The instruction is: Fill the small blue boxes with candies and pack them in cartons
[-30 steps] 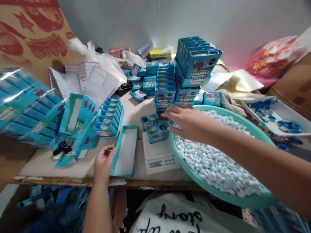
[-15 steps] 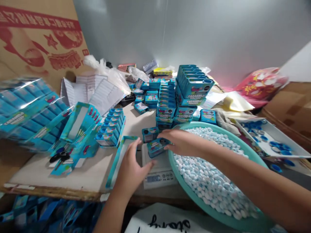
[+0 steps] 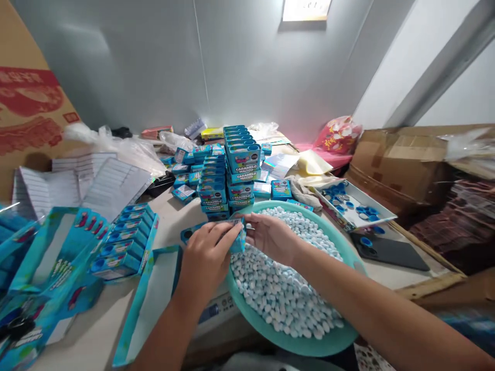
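A small blue candy box (image 3: 238, 242) is gripped in my left hand (image 3: 209, 252), held over the left rim of the turquoise basin (image 3: 290, 346). My right hand (image 3: 273, 238) is cupped at the box's right end, fingers partly curled and palm partly showing; its fingertips are close against the box. White and pale blue candies (image 3: 286, 304) fill the basin below. Beneath my left hand, a white digital scale (image 3: 222, 312) is mostly hidden. Another blue box (image 3: 188, 233) lies behind my left hand, partly covered.
Stacked blue candy boxes (image 3: 242, 170) stand behind the basin. On the left are an empty turquoise display tray (image 3: 154, 299), a filled tray of boxes (image 3: 124, 245) and an unfolded carton (image 3: 50, 257). A white tray with blue caps (image 3: 358, 211) and a dark flat slab (image 3: 394, 252) lie right.
The candy box has come up off the scale and passed into my left hand. My right hand has shifted to its right end. The camera view has turned right.
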`<action>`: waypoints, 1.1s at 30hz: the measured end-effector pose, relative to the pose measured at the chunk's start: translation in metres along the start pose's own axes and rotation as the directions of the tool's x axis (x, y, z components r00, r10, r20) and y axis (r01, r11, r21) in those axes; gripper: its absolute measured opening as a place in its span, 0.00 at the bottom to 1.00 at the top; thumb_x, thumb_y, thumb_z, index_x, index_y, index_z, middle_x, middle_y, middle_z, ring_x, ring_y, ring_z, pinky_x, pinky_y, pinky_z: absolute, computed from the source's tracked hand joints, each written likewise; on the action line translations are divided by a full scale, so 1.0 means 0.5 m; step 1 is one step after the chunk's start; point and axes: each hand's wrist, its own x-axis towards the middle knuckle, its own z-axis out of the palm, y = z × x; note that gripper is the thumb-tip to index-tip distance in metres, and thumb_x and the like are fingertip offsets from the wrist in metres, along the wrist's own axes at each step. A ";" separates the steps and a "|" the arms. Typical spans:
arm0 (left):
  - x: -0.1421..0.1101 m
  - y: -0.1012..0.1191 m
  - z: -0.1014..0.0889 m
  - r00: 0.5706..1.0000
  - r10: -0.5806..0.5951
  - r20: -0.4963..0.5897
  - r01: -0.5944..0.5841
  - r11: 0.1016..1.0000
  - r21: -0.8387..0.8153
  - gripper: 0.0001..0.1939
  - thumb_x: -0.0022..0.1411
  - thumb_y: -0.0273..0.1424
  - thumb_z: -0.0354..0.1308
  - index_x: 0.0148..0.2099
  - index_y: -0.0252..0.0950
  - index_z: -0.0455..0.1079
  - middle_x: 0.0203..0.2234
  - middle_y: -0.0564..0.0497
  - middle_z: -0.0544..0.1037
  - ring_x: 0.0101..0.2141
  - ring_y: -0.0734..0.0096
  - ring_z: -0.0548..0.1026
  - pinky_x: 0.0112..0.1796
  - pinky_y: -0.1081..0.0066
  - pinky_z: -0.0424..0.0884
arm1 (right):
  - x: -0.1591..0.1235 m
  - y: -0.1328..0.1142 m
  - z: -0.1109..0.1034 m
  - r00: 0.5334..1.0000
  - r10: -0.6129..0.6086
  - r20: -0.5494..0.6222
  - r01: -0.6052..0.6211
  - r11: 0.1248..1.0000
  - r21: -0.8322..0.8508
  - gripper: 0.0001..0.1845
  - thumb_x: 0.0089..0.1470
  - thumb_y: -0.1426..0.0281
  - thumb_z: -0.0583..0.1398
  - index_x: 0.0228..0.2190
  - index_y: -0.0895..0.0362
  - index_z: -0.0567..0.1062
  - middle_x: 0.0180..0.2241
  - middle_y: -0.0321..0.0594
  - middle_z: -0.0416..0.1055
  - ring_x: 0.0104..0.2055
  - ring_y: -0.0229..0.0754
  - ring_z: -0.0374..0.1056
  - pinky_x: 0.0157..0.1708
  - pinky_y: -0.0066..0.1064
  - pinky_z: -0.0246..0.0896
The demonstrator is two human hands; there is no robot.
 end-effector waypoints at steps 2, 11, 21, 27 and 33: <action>0.001 0.005 0.010 0.998 0.057 -0.020 -0.057 0.998 0.017 0.31 0.61 0.15 0.53 0.63 0.41 0.71 0.53 0.48 0.81 0.51 0.54 0.75 0.51 0.56 0.70 | 0.003 0.007 0.001 1.000 0.015 -0.016 -0.014 1.000 0.022 0.12 0.66 0.66 0.54 0.35 0.56 0.76 0.31 0.41 0.76 0.32 0.40 0.71 0.36 0.30 0.72; 0.002 0.003 0.035 0.996 -0.048 -0.071 0.042 0.996 -0.073 0.30 0.63 0.19 0.54 0.65 0.43 0.69 0.53 0.46 0.80 0.54 0.56 0.77 0.56 0.58 0.71 | 0.003 0.012 -0.012 0.999 -0.005 -0.050 0.006 1.000 0.015 0.11 0.66 0.67 0.54 0.34 0.55 0.74 0.33 0.42 0.76 0.38 0.43 0.73 0.45 0.36 0.72; -0.073 -0.042 -0.027 0.711 -0.699 -0.080 0.625 0.680 -0.383 0.25 0.53 0.41 0.73 0.50 0.40 0.73 0.39 0.50 0.81 0.38 0.60 0.81 0.40 0.66 0.77 | -0.029 -0.026 -0.034 0.907 -0.333 0.256 0.274 0.009 -0.962 0.22 0.72 0.63 0.48 0.39 0.53 0.80 0.52 0.48 0.77 0.57 0.55 0.70 0.69 0.62 0.39; -0.138 -0.092 -0.027 0.637 -0.758 0.142 0.736 0.542 -0.406 0.26 0.50 0.41 0.74 0.48 0.39 0.71 0.44 0.47 0.80 0.41 0.58 0.81 0.41 0.65 0.77 | -0.028 -0.015 -0.043 0.929 -0.170 0.329 0.284 -0.243 -0.927 0.17 0.68 0.64 0.55 0.48 0.57 0.80 0.57 0.53 0.73 0.59 0.61 0.68 0.62 0.59 0.56; -0.164 -0.107 -0.017 0.642 -0.699 0.314 0.755 0.507 -0.415 0.32 0.54 0.43 0.73 0.58 0.40 0.71 0.54 0.43 0.77 0.54 0.52 0.77 0.54 0.57 0.75 | -0.027 -0.004 -0.059 0.897 -0.047 0.440 0.405 -0.310 -0.860 0.21 0.63 0.66 0.61 0.55 0.57 0.78 0.58 0.54 0.72 0.59 0.61 0.68 0.57 0.54 0.66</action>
